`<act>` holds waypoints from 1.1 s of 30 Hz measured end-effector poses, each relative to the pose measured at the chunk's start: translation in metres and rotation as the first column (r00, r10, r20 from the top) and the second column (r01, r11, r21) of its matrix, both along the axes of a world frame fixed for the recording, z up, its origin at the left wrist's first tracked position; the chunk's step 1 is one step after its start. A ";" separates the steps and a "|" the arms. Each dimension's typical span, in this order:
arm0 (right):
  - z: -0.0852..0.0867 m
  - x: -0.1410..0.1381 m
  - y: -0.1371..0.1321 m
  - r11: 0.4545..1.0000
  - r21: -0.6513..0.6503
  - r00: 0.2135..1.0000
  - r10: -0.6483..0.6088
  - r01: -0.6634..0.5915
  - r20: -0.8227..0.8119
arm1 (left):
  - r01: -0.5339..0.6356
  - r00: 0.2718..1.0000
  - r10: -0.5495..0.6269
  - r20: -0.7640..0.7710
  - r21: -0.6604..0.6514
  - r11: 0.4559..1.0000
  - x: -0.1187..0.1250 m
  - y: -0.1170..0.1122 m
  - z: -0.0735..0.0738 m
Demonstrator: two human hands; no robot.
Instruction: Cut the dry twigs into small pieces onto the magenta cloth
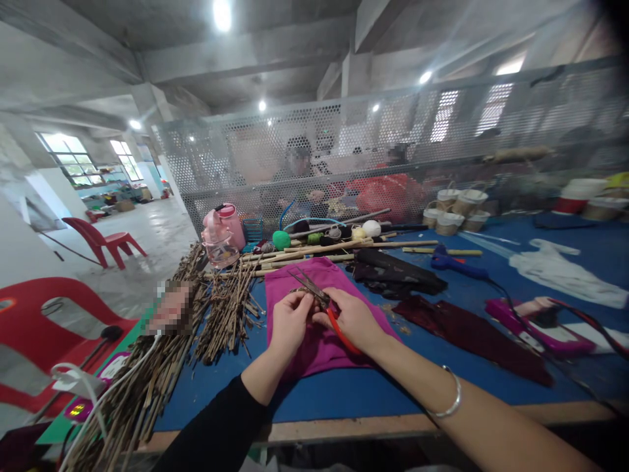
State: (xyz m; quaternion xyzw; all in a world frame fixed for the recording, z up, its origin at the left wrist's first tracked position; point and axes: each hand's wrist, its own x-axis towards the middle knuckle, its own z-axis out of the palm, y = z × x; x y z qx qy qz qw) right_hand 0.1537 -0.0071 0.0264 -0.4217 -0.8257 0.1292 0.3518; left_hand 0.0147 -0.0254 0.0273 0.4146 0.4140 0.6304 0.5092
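Note:
My right hand [354, 319] is closed around red-handled scissors [340, 328], whose blades point up and to the left, just past my left fingertips. With its fingers pinched, my left hand [289, 321] grips a small brownish piece [297, 291], perhaps twig; my hands and the blades hide most of it. Both hands are over a magenta cloth [287, 278] on the blue tabletop [221, 387]. To the left of the cloth lies a bunch of short dry twigs [226, 314].
A long heap of twigs [147, 387] lines the left edge. Yarn balls [282, 240], sticks and a pink jug [221, 239] stand at the back. Dark cloths [472, 328], a blue glue gun [457, 263] and a power strip [570, 342] lie right. Behind rises a perforated metal screen [221, 157].

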 end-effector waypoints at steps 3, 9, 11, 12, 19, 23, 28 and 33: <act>0.001 0.000 -0.001 1.000 0.015 1.000 -0.014 0.013 0.024 | -0.024 0.997 0.025 -0.073 0.015 1.000 0.000 -0.001 0.001; 0.002 -0.001 -0.002 1.000 -0.021 1.000 -0.007 0.007 0.013 | -0.030 0.996 0.031 -0.083 0.013 0.999 -0.001 -0.001 0.001; 0.001 0.000 -0.001 0.999 -0.042 1.000 0.012 -0.012 -0.004 | -0.042 0.997 0.043 -0.067 0.013 0.999 -0.001 0.000 0.001; 0.000 0.000 0.000 0.998 -0.054 1.000 0.020 -0.021 -0.010 | -0.046 0.997 0.047 -0.058 0.007 0.999 -0.001 0.000 0.001; 0.000 0.001 -0.001 0.998 -0.051 0.999 -0.020 0.022 0.039 | -0.057 0.998 0.057 -0.015 -0.036 0.998 -0.002 0.001 0.002; 0.003 0.000 -0.003 1.000 -0.016 0.998 -0.016 0.017 0.067 | -0.058 0.998 0.057 -0.034 -0.040 0.998 -0.001 0.000 0.003; 0.003 -0.001 -0.003 1.000 0.015 0.999 0.001 -0.002 0.053 | -0.052 0.993 0.049 -0.108 -0.026 0.998 0.000 -0.001 0.004; 0.004 -0.001 -0.003 1.000 0.021 0.999 0.011 -0.012 0.044 | -0.046 0.983 0.049 -0.177 0.023 0.999 -0.003 0.001 -0.001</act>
